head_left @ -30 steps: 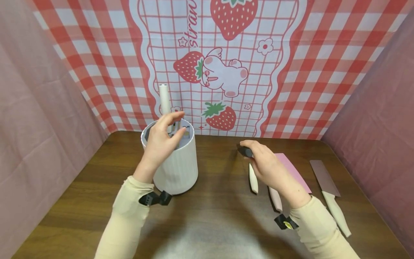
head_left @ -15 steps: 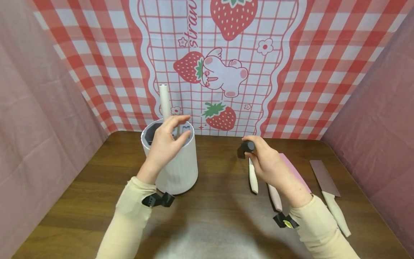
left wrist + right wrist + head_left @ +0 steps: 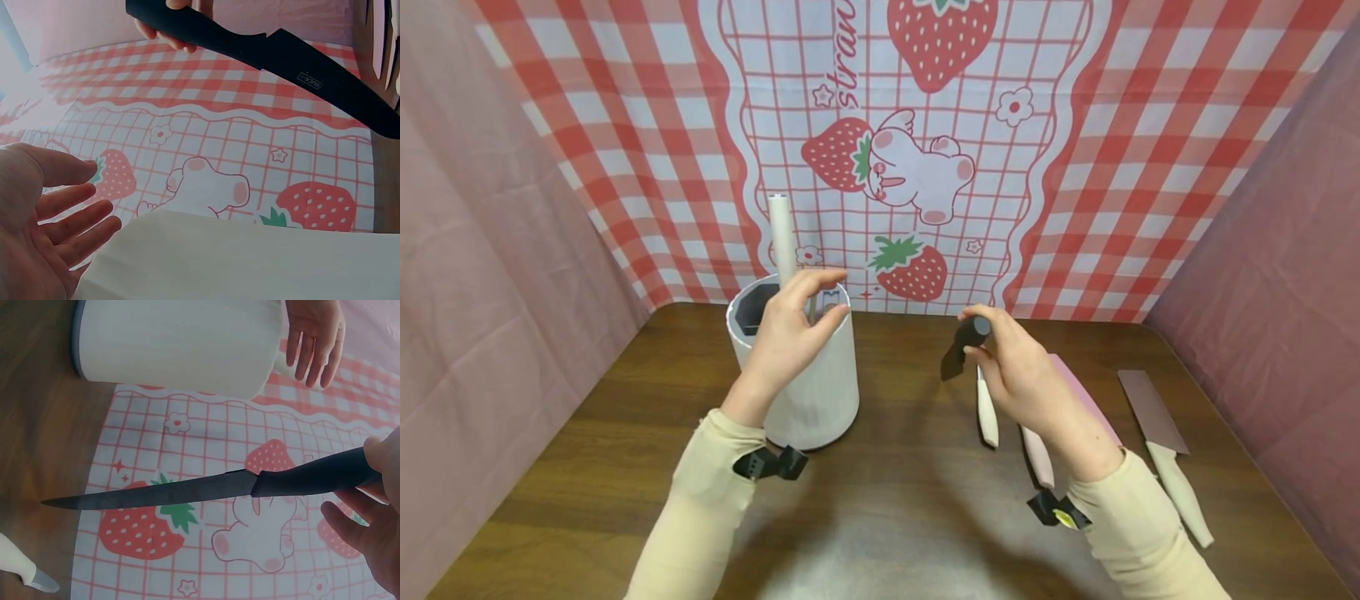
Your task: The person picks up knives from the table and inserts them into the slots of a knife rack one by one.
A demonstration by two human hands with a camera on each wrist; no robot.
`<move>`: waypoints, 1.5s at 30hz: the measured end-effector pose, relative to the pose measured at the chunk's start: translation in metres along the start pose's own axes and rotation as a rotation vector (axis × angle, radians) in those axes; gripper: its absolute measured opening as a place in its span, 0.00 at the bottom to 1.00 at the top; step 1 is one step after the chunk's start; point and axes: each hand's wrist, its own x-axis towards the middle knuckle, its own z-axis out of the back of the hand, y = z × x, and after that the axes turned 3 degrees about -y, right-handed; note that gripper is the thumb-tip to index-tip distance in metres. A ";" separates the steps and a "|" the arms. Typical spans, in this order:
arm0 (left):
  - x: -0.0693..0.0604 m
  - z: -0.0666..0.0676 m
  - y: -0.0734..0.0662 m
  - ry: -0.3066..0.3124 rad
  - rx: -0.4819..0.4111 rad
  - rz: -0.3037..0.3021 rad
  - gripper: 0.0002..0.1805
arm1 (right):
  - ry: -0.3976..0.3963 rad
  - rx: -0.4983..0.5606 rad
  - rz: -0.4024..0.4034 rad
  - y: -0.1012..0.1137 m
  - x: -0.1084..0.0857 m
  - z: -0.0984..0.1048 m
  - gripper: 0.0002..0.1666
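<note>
Between thumb and fingers, the right hand (image 3: 1026, 379) grips the handle of a black knife (image 3: 964, 343). The right wrist view shows the knife's dark blade (image 3: 162, 492) stretching left from that handle (image 3: 312, 474), clear of the holder. Over the near rim of a white ribbed holder (image 3: 816, 392), the left hand (image 3: 786, 342) has its thumb and fingers apart, with nothing held. A white handle (image 3: 782, 237) stands up out of the holder behind the left hand. In the left wrist view, the left hand's fingers (image 3: 81, 231) are spread beside the holder's pale wall (image 3: 237, 259).
Right of the holder lie a small white-handled knife (image 3: 988, 412), a pink-handled one (image 3: 1037, 458) partly under the right arm, a pink blade (image 3: 1086, 400) and a cleaver (image 3: 1176, 483) with a pale handle. A checkered strawberry cloth (image 3: 662, 167) hangs behind the wooden table (image 3: 880, 517).
The black knife's handle has tilted up and its blade has come into view lower left of the right hand. The left hand has shifted slightly right and down at the holder's rim.
</note>
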 end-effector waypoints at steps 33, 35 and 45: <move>-0.004 -0.008 -0.007 0.055 -0.005 -0.029 0.20 | -0.066 0.058 -0.012 0.013 0.012 0.009 0.36; -0.004 -0.008 -0.007 0.055 -0.001 -0.027 0.20 | -0.073 0.062 -0.012 0.013 0.012 0.009 0.36; -0.007 -0.011 -0.008 0.077 -0.007 -0.018 0.20 | -0.121 0.134 -0.002 0.014 0.012 0.009 0.28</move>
